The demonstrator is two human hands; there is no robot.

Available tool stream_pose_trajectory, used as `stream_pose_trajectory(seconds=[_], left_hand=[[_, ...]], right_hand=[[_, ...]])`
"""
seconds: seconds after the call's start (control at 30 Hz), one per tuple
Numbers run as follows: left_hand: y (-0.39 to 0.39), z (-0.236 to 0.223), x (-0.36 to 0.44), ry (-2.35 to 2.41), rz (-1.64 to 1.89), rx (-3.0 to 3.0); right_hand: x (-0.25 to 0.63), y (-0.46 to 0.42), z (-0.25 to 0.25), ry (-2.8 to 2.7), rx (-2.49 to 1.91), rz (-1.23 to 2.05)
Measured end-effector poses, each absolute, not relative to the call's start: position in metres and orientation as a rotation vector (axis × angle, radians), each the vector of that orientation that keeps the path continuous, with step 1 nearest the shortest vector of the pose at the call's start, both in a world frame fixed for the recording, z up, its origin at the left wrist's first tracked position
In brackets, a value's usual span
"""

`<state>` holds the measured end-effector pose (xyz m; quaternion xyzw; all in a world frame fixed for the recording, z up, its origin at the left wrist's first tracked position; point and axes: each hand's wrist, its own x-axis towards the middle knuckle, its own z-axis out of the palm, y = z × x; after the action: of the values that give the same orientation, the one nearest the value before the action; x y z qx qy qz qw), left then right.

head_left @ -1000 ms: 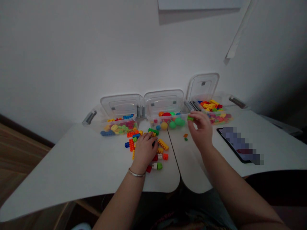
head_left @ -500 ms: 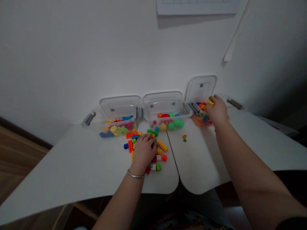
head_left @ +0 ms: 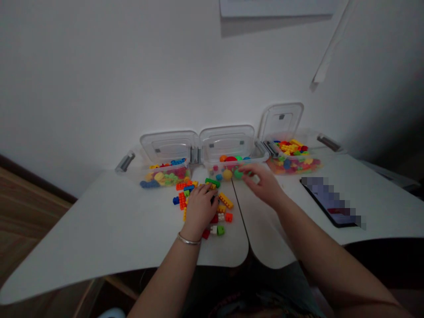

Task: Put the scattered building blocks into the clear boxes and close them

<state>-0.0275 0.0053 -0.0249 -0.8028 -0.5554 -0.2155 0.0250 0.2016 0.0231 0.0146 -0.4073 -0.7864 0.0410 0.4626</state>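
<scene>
My left hand (head_left: 201, 205) lies over a loose pile of toy building bricks, fingers spread across them. Around it show an orange brick (head_left: 182, 201), a long yellow brick (head_left: 225, 200), a green brick (head_left: 212, 182) and a light green brick (head_left: 221, 230); those under the palm are hidden. My right hand (head_left: 261, 182) hovers over the table in front of the middle clear box (head_left: 212, 164), fingers apart and slightly blurred. Nothing shows in its grasp. Whatever lies directly beneath this hand is hidden.
Three clear boxes with raised lids stand along the wall. The left box (head_left: 190, 171) contains colourful pieces, the middle one balls, the right box (head_left: 270, 165) mixed pieces. A phone (head_left: 326, 201) lies on the right. A seam (head_left: 243, 212) divides the white tabletop (head_left: 109, 229).
My right hand has moved left and nearer from above the right box, no longer showing the yellow and green pieces. The phone has come into sight. My left hand stays on the bricks.
</scene>
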Motion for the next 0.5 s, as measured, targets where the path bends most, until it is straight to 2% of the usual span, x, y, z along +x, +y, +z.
stream_pose_trajectory(seconds=[0.2, 0.5], left_hand=[[0.006, -0.026, -0.028, -1.728, -0.689, -2.500], [0.005, -0.026, -0.028, -1.719, -0.682, -2.493]], right_hand=[[0.156, 0.004, -0.037, -2.315, -0.957, 0.295], [0.166, 0.014, -0.057, -2.038, -1.141, 0.469]])
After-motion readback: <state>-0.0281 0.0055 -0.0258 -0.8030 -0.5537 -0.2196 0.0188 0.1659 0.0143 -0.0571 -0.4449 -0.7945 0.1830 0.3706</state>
